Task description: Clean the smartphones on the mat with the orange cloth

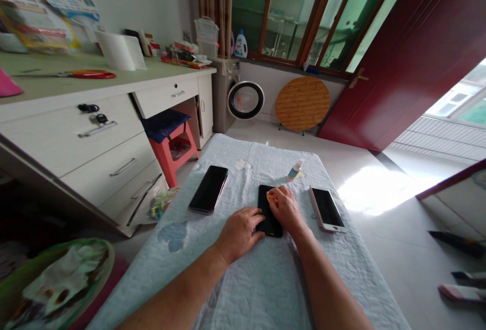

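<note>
A black smartphone point(271, 221) lies flat on the cloth-covered table, between my two hands. My left hand point(240, 231) grips its left side, the fingertips over the edge and the thumb near the lower corner. Bunched in the fingers of my right hand point(285, 207) is a small orange cloth point(271, 197), pressed on the upper part of the screen. To the left lies a larger dark phone point(209, 189), its screen up. On the right is a phone with a white and pink frame point(328, 209). A small spray bottle point(295, 170) stands beyond my right hand.
A pale blue quilted cloth point(243, 279) covers the table. Left of it are a desk with drawers point(110, 142), a red stool point(170, 150) and a waste bin point(108, 261). Behind stand a washing machine with its door open point(224, 94) and a round wooden tabletop point(302, 102).
</note>
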